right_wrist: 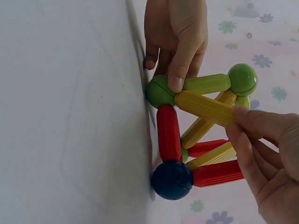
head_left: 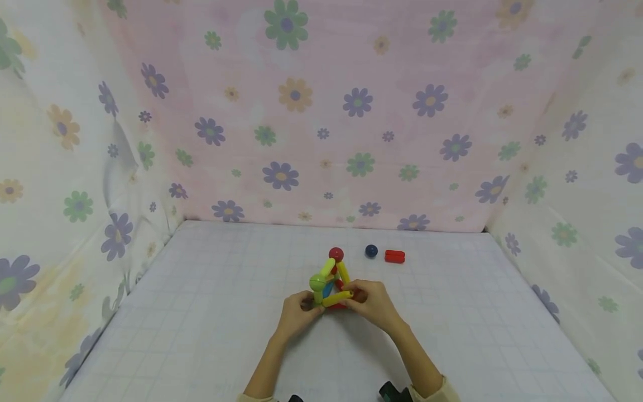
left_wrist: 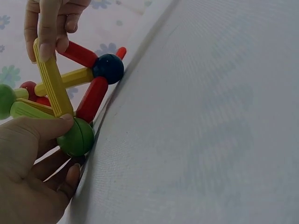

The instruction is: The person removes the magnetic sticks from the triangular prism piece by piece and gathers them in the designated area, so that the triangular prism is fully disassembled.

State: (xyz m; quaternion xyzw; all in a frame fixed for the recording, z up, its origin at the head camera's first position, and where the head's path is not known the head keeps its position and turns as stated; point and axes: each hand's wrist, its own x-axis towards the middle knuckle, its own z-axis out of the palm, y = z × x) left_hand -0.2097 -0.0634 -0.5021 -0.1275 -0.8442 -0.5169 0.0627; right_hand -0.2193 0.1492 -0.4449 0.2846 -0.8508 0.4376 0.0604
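A structure of coloured sticks and balls stands on the table, with a red ball [head_left: 336,254] at its top and a light green ball [head_left: 317,282] lower left. My left hand [head_left: 296,314] holds the green ball [left_wrist: 77,138] at a bottom corner between thumb and fingers. The yellow stick [right_wrist: 205,106] has one end against that ball. Its other end is pinched by my right hand [head_left: 373,304]. From the green ball a red stick [right_wrist: 168,133] runs to a dark blue ball [right_wrist: 172,180] on the table. Fingers partly hide the structure's right side.
Behind the structure, to the right, lie a loose dark blue ball [head_left: 371,251] and a red piece [head_left: 394,256], perhaps two sticks side by side. A white cloth [head_left: 201,312] covers the table. Flowered fabric walls [head_left: 326,123] stand at the back and both sides.
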